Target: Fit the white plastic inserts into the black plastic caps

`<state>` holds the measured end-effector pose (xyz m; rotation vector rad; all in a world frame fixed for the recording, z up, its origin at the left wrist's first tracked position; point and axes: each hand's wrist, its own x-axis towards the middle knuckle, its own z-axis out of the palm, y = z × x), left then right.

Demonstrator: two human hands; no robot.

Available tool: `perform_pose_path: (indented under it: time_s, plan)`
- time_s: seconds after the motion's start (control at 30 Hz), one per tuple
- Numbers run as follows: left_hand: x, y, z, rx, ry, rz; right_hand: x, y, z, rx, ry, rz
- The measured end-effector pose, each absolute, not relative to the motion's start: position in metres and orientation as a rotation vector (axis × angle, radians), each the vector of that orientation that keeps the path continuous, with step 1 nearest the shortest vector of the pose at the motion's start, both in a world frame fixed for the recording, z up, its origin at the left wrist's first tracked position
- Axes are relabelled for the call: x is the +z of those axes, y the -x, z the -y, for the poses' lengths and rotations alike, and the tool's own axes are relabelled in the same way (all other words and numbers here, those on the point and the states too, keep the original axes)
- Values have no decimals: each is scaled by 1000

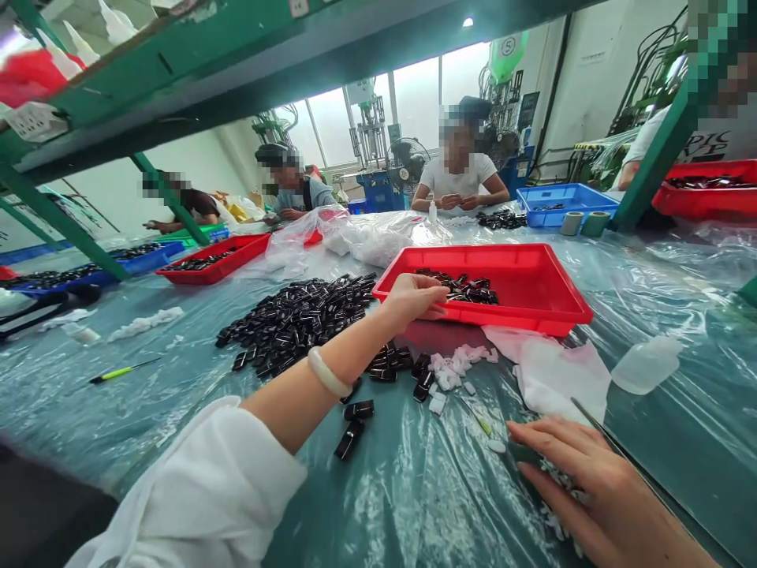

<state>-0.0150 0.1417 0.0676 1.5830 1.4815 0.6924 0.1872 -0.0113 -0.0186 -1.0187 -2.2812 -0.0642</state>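
Note:
My left hand (414,296) reaches over the near left rim of a red tray (532,272), its fingers pressed together; what they hold, if anything, is hidden. Close to its fingertips are several small glossy black pieces (476,292) in the tray. My right hand (583,465) is low over the table at the right, fingers stretched out, above small white scraps (553,525). Along its far side runs a thin dark metal tool (597,426), partly hidden. A big heap of black pieces (301,315) lies left of the tray, and two loose black pieces (350,439) lie nearer me.
White pads (455,367), a white cloth (561,375) and a translucent bottle (646,365) lie before the tray. A yellow-green pointed tool (121,372) is at left. A green shelf frame (236,67) crosses overhead. Several people sit opposite; one person (458,177) handles something small.

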Motion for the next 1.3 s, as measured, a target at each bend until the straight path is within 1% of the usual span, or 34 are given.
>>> perform_pose_path:
  time_s: [0.23,0.33,0.43,0.57,0.73,0.93,1.13,1.3]
  plan:
    - [65,80,-48,238,-2034,-1609,-16,-183,12,-2,984,2201]
    - [59,95,-17,114,-2139,-1729,-13,-180,11,5,972,2179]
    - [52,96,-7,50,-2157,-1797,-13,-179,11,3,964,2169]
    - [54,87,-16,111,-2108,-1739,-13,-178,12,6,986,2175]
    - [64,57,-27,177,-1896,-1404,-11,-178,12,30,995,2181]
    - [46,21,-29,469,-1225,-993,0,-180,15,218,983,2128]
    - [28,14,-28,459,-1056,-950,1,-179,17,395,977,2094]
    - [23,15,-26,443,-1011,-939,-6,-179,18,363,998,2078]
